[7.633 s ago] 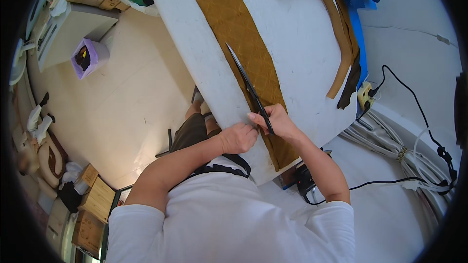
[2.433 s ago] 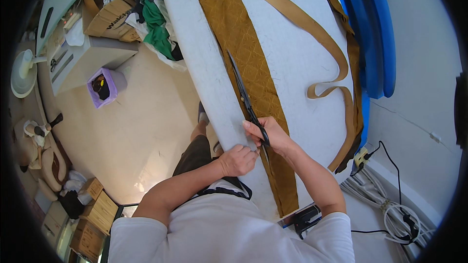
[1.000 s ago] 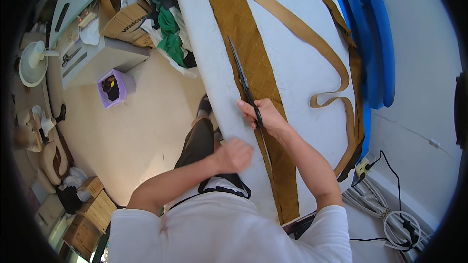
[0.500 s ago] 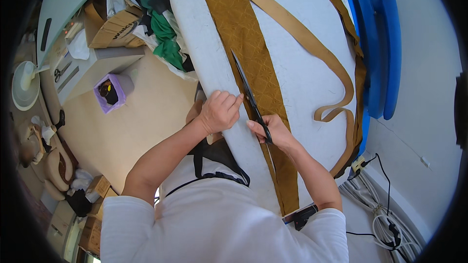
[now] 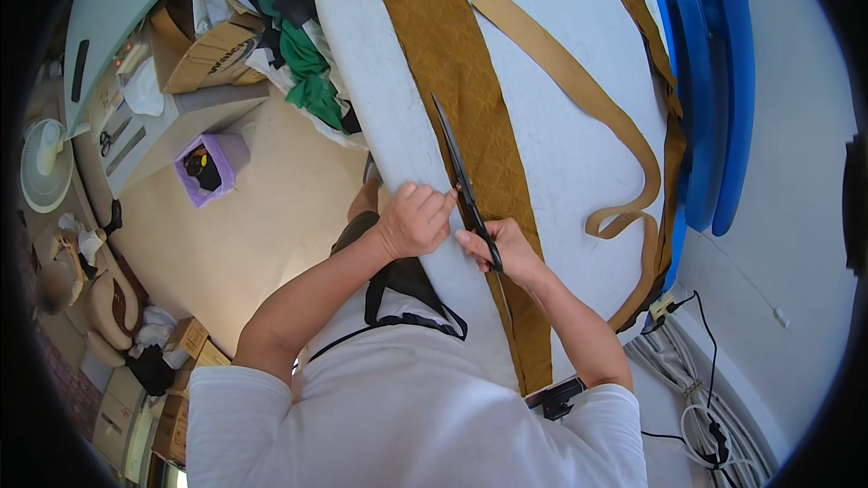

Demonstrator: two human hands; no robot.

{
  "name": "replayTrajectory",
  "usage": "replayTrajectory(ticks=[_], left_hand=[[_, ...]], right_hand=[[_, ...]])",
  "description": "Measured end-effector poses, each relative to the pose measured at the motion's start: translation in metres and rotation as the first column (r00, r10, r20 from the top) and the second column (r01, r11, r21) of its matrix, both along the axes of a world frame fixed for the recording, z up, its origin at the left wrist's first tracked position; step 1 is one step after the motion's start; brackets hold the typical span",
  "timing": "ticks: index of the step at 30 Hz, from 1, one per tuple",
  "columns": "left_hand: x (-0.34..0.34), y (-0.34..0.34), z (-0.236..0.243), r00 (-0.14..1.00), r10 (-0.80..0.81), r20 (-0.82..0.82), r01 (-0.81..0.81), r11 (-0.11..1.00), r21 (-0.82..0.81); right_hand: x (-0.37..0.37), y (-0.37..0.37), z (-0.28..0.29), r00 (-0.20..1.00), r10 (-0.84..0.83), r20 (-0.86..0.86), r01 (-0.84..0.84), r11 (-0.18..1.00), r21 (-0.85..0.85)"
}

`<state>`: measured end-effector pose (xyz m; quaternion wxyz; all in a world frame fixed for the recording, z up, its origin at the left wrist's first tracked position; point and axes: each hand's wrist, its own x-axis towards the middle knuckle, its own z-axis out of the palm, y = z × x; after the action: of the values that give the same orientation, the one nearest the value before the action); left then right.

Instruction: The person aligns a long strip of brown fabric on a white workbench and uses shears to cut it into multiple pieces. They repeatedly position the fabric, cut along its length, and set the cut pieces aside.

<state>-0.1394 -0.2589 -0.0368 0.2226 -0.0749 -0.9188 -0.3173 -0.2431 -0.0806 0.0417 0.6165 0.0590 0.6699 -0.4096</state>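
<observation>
A long strip of golden-brown patterned fabric [image 5: 475,81] lies along the white-covered table [image 5: 565,154]. My right hand [image 5: 511,251] is closed round the handles of black scissors [image 5: 455,158]. Their blades point away from me and lie over the left part of the strip. Beside the scissors' pivot, my left hand [image 5: 416,221] is closed at the fabric's left edge. Its curled fingers hide whatever they pinch. Below my right hand, a narrow gap shows pale between the fabric's left edge and the rest.
A tan band [image 5: 579,81] curls across the table's right side, near a narrow brown strip [image 5: 674,126]. Beyond stands a blue chair [image 5: 719,108]. Left of the table are a lined purple bin [image 5: 231,154], a cardboard box [image 5: 208,59] and piled green cloth [image 5: 303,54].
The view has shifted slightly. Both hands and the scissors keep nearly the same place on the fabric. My leg and foot show more plainly beside the table.
</observation>
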Motion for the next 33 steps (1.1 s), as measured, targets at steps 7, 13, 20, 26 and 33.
replayTrajectory(ticks=[7,13,20,26,33], left_hand=[[0.001,-0.001,0.001,1.0,-0.012,0.017,0.012,1.0,0.002],[0.0,-0.003,0.003,1.0,-0.018,0.015,0.018,1.0,0.003],[0.0,-0.003,0.001,1.0,-0.02,0.0,0.02,1.0,0.015],[0.001,-0.004,-0.001,1.0,-0.022,-0.022,0.023,0.999,0.036],[0.002,-0.004,-0.002,0.999,-0.027,-0.018,0.027,0.999,0.034]], right_hand=[[-0.009,-0.021,0.001,0.999,-0.028,-0.015,0.028,0.999,-0.017],[-0.012,-0.023,0.001,1.0,-0.021,-0.009,0.02,1.0,-0.018],[-0.024,-0.038,0.007,0.999,-0.032,-0.007,0.032,0.999,-0.034],[-0.03,-0.05,0.008,1.0,-0.018,0.007,0.018,1.0,-0.022],[-0.029,-0.051,0.007,1.0,-0.014,0.0,0.014,0.999,-0.036]])
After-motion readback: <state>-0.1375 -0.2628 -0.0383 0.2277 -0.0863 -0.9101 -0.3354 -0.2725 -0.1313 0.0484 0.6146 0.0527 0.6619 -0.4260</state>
